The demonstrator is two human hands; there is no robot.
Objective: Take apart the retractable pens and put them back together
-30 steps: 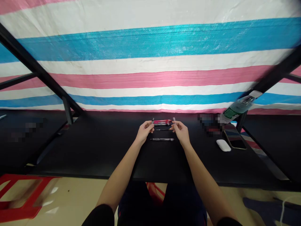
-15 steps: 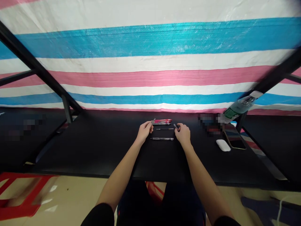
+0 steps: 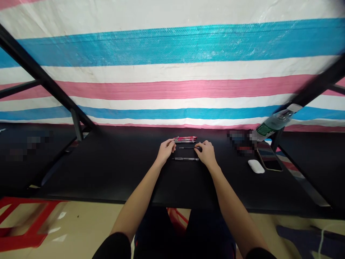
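Note:
My left hand [image 3: 166, 150] is closed in a pinch on a short pen barrel piece [image 3: 176, 139], which points up and away at a slant. To its right, my right hand [image 3: 206, 153] has its thumb and fingertips together at the right end of a thin pen refill [image 3: 186, 148] lying on the black table. Whether a second small pen piece is still inside that hand is hidden. Just beyond the hands lie several red and clear pens [image 3: 186, 139] in a bunch. Nearer to me a clear pen with dark ends [image 3: 185, 159] lies crosswise.
On the right of the black table [image 3: 107, 169] are a white earbud case [image 3: 256, 166], a phone [image 3: 269, 158] and a leaning water bottle [image 3: 275, 124]. Black metal bars slope at both sides, with a striped sheet [image 3: 172, 90] behind. A red stool [image 3: 35, 230] stands at lower left.
My right hand has shifted slightly left, and its fingertips now cover the refill's right end. The small grey piece seen in its fingers before is out of sight. My left hand hardly moved.

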